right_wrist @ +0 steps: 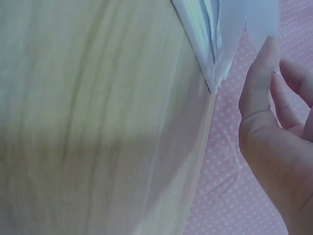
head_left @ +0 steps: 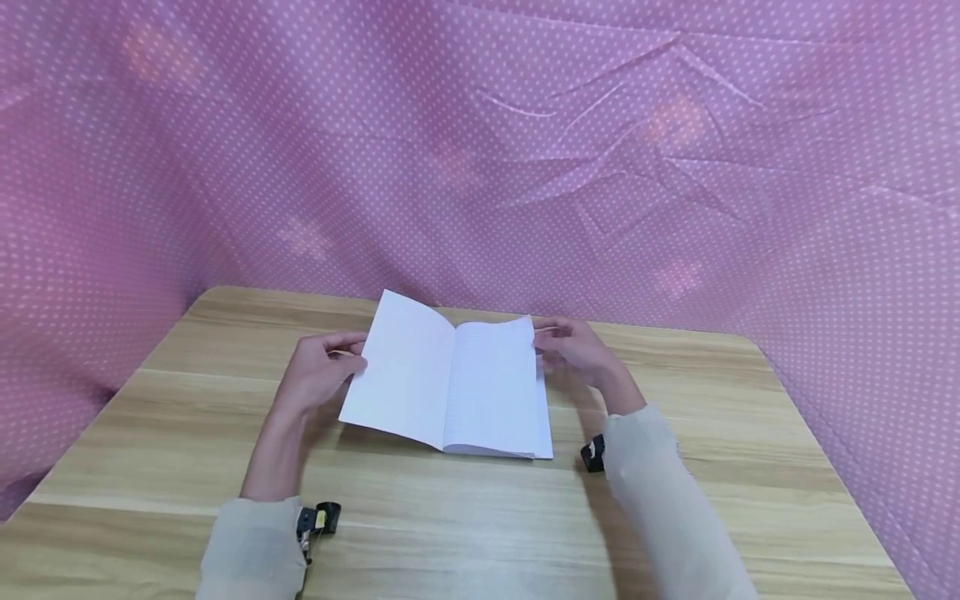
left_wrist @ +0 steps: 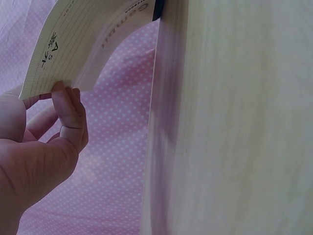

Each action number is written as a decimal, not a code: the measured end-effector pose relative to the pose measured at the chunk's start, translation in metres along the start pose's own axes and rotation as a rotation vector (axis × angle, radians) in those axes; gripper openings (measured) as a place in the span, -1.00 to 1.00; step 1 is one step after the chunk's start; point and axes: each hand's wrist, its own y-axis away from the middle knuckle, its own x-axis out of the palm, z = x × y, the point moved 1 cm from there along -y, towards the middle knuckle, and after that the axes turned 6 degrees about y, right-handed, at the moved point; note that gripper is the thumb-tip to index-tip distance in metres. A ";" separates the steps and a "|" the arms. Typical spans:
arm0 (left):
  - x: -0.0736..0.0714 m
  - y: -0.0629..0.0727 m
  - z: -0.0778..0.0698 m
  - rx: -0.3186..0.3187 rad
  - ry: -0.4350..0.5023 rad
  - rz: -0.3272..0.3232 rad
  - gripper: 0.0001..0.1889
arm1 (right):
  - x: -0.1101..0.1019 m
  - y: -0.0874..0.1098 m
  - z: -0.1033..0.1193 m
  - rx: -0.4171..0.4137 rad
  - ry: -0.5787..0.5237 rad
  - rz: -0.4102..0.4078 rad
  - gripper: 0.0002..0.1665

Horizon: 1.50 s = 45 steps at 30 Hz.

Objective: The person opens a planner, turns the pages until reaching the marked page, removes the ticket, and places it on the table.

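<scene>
A notebook (head_left: 491, 392) lies spread out near the far side of the table, its left cover raised off the wood. The right-hand page shows faint ruled lines. My left hand (head_left: 318, 371) pinches the cover's left edge between thumb and fingers. In the left wrist view the printed outer face of the cover (left_wrist: 73, 44) bends upward from a dark spine, beside the left hand (left_wrist: 44, 142). At the upper right corner my right hand (head_left: 573, 346) pinches a lifted page. The right wrist view has the right hand (right_wrist: 274, 117) with its thumb against a sheet (right_wrist: 261, 22), several loose pages fanned below.
The wooden table (head_left: 450, 533) extends on all sides of the notebook, its far edge close behind. A pink dotted cloth (head_left: 480, 167) hangs behind and at both sides. Small black wrist cameras (head_left: 327, 517) sit at the light sleeves (head_left: 255, 546).
</scene>
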 end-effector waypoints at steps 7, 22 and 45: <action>-0.001 -0.001 -0.002 -0.008 0.047 0.002 -0.50 | 0.001 0.002 0.006 -0.007 -0.121 0.047 -0.43; -0.001 -0.003 0.002 -0.028 0.079 -0.003 -0.52 | 0.025 0.004 0.019 0.014 -0.298 0.057 -0.44; -0.003 -0.004 0.005 -0.035 0.100 -0.002 -0.52 | 0.074 -0.008 0.037 -0.012 -0.477 0.122 -0.74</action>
